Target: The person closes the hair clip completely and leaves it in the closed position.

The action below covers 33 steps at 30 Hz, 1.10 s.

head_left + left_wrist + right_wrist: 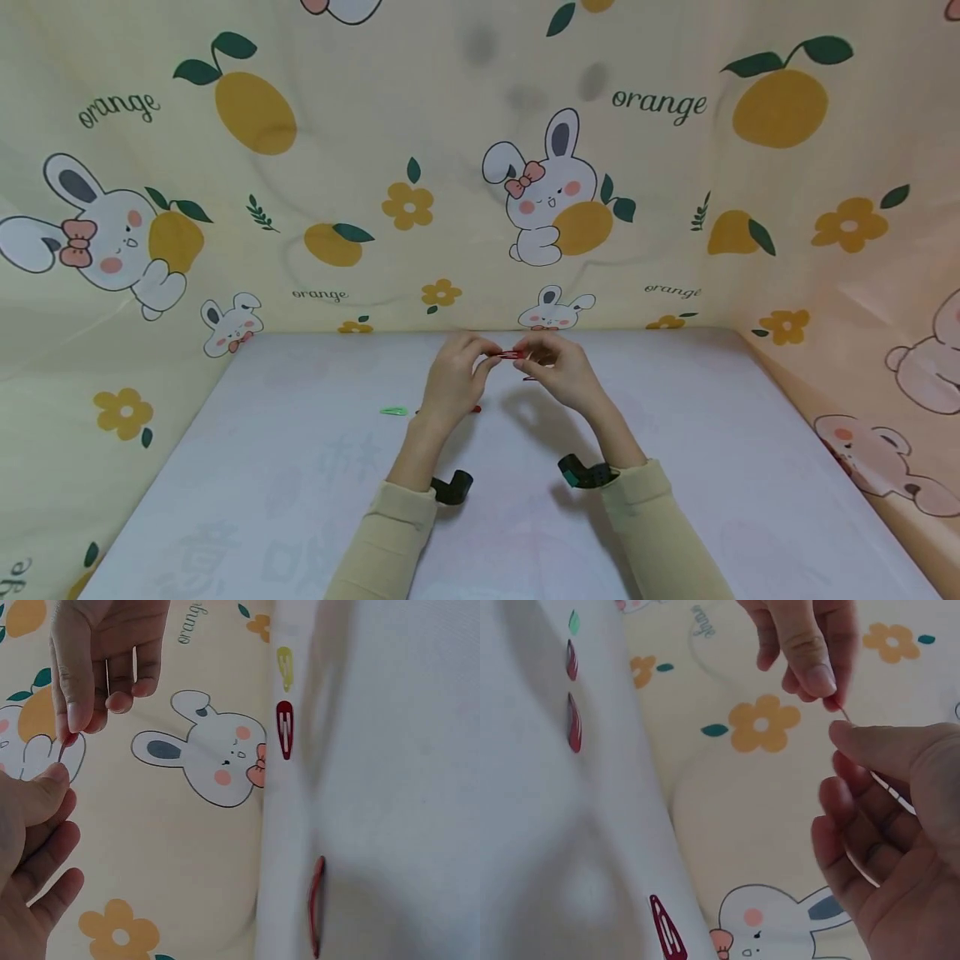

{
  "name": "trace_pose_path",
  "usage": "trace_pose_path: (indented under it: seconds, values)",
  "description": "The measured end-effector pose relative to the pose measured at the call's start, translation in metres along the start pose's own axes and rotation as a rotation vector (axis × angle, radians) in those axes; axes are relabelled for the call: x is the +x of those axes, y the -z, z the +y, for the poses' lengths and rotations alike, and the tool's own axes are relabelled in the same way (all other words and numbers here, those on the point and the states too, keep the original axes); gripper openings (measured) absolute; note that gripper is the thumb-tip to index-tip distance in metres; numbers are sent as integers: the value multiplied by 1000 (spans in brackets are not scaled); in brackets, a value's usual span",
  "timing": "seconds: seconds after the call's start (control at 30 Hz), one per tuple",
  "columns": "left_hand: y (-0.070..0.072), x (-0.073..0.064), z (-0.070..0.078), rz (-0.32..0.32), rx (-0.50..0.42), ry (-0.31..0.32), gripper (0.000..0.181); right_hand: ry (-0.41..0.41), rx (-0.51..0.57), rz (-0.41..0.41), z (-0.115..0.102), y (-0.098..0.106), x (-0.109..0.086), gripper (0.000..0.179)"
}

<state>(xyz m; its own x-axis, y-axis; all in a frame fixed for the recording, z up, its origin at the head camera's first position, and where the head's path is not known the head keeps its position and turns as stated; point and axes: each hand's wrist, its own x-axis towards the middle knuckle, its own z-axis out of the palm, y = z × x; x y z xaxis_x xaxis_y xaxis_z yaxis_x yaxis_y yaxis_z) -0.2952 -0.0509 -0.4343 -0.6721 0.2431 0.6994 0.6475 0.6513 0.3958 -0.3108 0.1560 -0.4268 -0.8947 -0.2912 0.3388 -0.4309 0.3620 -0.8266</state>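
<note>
White tabletop [510, 525] is running back to a cream fabric backdrop [420, 100] with rabbit-and-orange print. Light-green teardrop-shaped hair clip [393, 411] is lying left of the hands; a yellow teardrop-shaped clip [285, 669] is lying near a dark-red slotted clip [285, 730]. Left hand [453, 379] and right hand [566, 372] are pinching opposite ends of a slim red hair clip [511, 355] above the tabletop, thumb-to-finger gaps narrow.
</note>
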Motion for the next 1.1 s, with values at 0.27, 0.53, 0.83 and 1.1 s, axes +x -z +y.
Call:
trace_pose_path:
  seconds: [0.27,0.53,0.83,1.1]
  values:
    - [-10,-6,-5,-194,42,143,9,-19,-125,-88,16,0,1,15]
    - [-19,-13,-11,-329,113,171,7,-67,-171,-181,30,-4,-2,13]
    - [-24,-17,-16,-410,132,219,8,-86,-229,-232,39,-11,-2,12]
    - [-28,-17,-21,-524,109,253,6,-138,-272,-277,45,-18,-5,11]
